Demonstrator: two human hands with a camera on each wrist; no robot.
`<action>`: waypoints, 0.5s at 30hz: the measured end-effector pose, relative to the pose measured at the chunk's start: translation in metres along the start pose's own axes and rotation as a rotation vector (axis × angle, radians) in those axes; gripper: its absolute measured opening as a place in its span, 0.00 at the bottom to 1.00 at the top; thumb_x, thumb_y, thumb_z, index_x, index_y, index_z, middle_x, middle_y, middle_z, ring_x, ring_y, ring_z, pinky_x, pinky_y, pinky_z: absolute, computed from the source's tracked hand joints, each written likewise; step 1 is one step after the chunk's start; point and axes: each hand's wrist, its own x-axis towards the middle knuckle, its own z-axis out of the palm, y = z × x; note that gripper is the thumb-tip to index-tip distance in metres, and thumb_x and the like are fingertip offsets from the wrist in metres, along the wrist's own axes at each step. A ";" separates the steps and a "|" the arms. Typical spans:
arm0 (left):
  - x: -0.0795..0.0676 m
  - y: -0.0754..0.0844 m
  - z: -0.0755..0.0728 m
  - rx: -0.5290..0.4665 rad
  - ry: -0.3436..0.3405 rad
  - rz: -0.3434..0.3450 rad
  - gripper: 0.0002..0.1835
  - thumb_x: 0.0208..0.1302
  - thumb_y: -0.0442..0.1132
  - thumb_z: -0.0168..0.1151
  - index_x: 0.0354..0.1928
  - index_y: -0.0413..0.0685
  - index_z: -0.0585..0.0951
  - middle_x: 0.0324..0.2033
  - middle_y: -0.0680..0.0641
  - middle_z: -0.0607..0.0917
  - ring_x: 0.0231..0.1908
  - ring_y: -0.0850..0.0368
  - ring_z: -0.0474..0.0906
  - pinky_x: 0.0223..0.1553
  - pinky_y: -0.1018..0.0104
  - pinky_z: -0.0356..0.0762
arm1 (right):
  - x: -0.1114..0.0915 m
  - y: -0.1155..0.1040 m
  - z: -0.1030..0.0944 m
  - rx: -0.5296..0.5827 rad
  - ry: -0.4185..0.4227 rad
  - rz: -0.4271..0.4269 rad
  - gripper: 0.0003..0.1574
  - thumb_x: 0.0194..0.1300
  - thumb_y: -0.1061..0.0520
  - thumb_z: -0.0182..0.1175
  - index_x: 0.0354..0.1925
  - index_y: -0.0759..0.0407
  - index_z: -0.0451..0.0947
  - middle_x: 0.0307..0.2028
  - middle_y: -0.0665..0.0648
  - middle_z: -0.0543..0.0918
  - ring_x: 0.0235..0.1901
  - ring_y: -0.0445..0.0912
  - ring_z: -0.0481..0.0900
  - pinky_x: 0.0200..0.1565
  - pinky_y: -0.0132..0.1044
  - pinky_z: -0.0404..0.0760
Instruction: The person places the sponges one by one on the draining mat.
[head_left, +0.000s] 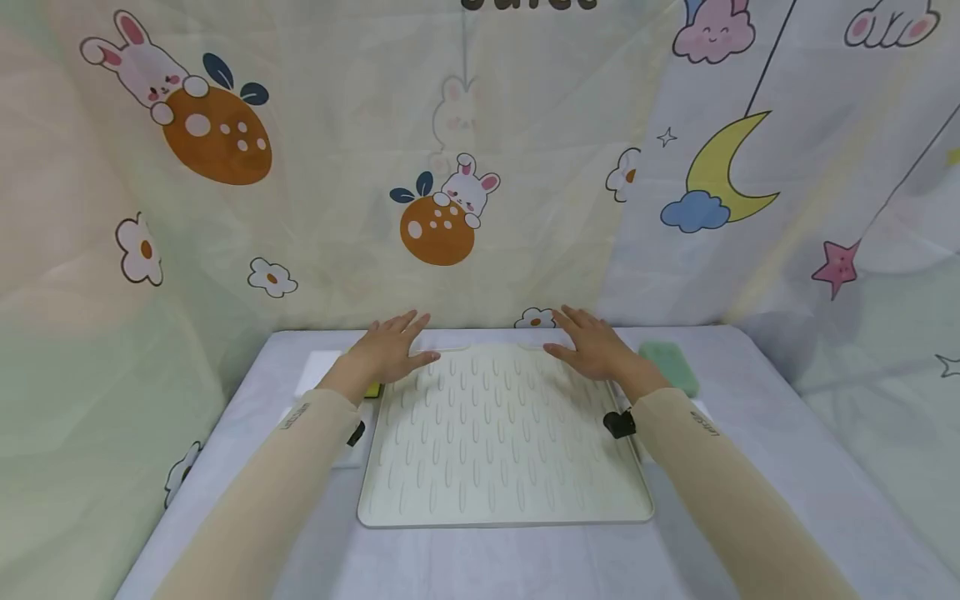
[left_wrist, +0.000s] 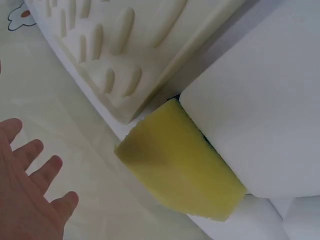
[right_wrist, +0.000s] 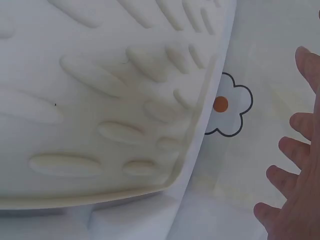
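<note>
A cream drying mat with raised oval ridges and a low rim lies flat in the middle of the table. My left hand hovers near its far left corner, fingers spread and holding nothing. Over the far right corner is my right hand, also spread and bare. In the left wrist view, a yellow sponge with a dark green side sits just beyond the mat's corner, beside a smooth white object. The left forearm hides most of these in the head view.
A pale green rounded block lies right of the mat, partly behind my right wrist. White items are on the left side of the table. A printed cloth hangs behind the table's far edge.
</note>
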 end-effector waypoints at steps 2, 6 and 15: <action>-0.002 -0.001 0.000 -0.001 0.006 0.004 0.47 0.74 0.68 0.51 0.84 0.55 0.48 0.83 0.41 0.50 0.81 0.35 0.50 0.79 0.30 0.44 | -0.001 0.001 0.000 0.004 0.005 0.001 0.49 0.80 0.36 0.51 0.84 0.55 0.45 0.83 0.66 0.47 0.80 0.69 0.46 0.77 0.73 0.46; -0.007 -0.002 0.002 0.006 0.022 0.014 0.47 0.74 0.69 0.51 0.84 0.55 0.50 0.83 0.41 0.52 0.80 0.34 0.53 0.79 0.30 0.47 | -0.002 0.002 -0.001 0.002 0.011 0.001 0.49 0.80 0.36 0.51 0.84 0.55 0.46 0.83 0.66 0.47 0.80 0.69 0.46 0.77 0.72 0.46; -0.016 -0.012 0.006 0.007 0.024 0.044 0.46 0.73 0.69 0.52 0.83 0.54 0.55 0.81 0.40 0.59 0.79 0.34 0.55 0.78 0.29 0.47 | -0.007 0.004 -0.005 -0.003 0.007 -0.010 0.50 0.79 0.34 0.50 0.84 0.54 0.46 0.82 0.66 0.48 0.80 0.69 0.46 0.77 0.71 0.48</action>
